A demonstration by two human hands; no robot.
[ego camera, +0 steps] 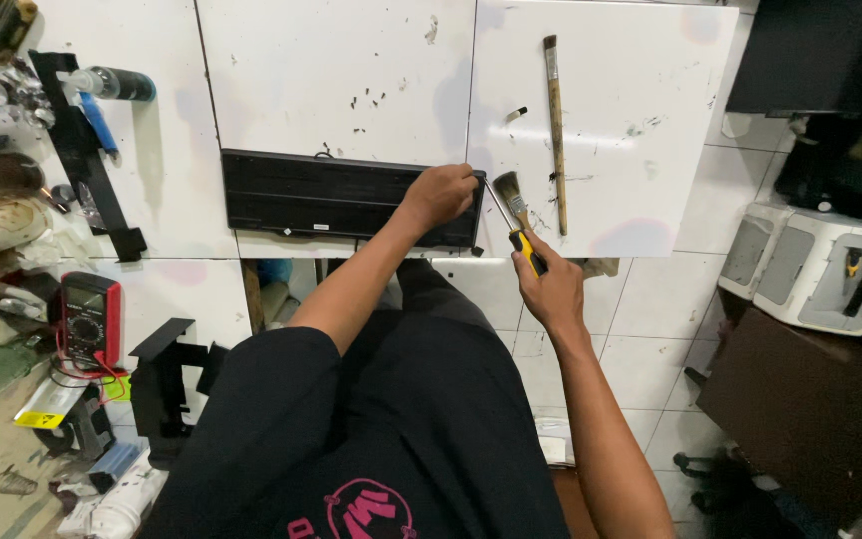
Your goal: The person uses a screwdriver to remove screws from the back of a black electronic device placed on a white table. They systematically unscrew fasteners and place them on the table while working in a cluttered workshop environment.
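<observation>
A long black panel (336, 197) is seen lying flat on the white work surface (341, 70), its long axis running left to right, its near edge close to the near edge of the surface. The panel's right end is gripped by the left hand (443, 194), whose fingers are curled over the far right corner, so that nearly the whole panel extends to the left of the grip.

A screwdriver (517, 228) with a yellow and black handle is held in the right hand (549, 289), the fingers being wrapped fully around the handle. The hand is placed near and to the right of the panel's right end. The shaft is pointed away and to the left, toward the corner held by the left hand; whether the tip touches the panel cannot be told.

A small paintbrush (512, 195) is seen just beside the shaft, its bristles directed to the far side. A long thin brush (555, 130) is laid on the surface farther right, its length running near to far. A red multimeter (90, 319) is seen well apart at the near left, and a black bracket (87, 160) lies at the far left.
</observation>
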